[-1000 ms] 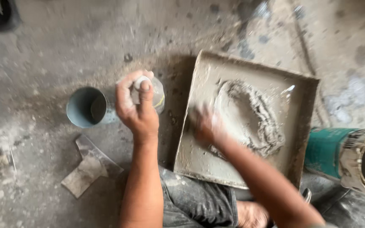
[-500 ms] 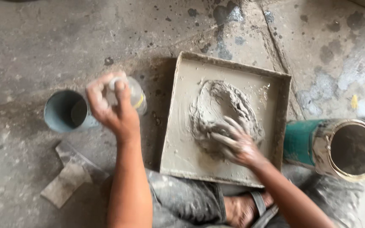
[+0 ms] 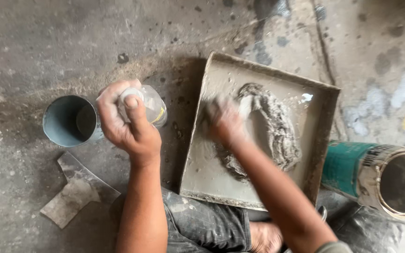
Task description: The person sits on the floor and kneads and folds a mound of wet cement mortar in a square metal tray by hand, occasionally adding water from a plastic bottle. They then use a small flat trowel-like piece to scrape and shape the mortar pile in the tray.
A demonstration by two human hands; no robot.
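While lying flat at far left on the dusty concrete floor point(image 3: 33, 42): broad-bladed trowel point(image 3: 73, 192), blade crusted grey, long axis slanting from lower left up to upper right. Just above it, short grey-blue metal cylinder point(image 3: 69, 121) on its side, open mouth facing the camera, inside bare and shadowed.

Next along, left hand point(image 3: 127, 124), dusted with grey powder, grip clenched around a small clear plastic bottle point(image 3: 152, 108). Bottle tilted, long axis running from the palm toward upper right, far end aimed at the tray; thumb laid over the near end, yellow band visible on the side. Contents not discernible. Held above the floor, between the cylinder and the tray's left wall, touching neither.

Further right, square shallow tray point(image 3: 322, 140), rim caked in dried grey, set askew on the floor. Inside, smooth wet grey film over the bottom and a rough, lumpy ring of grey mortar point(image 3: 280, 131) heaped toward the middle and right. Right hand point(image 3: 223, 119) down in the tray at the left edge of that heap, smeared grey and blurred; grip impossible to tell, fingers pressed into the mix.

At far right, green tin can point(image 3: 376, 175) on its side, label worn, pale rim, open mouth toward the lower right, dark inside. Along the bottom edge, dusty dark trousers point(image 3: 202, 225).
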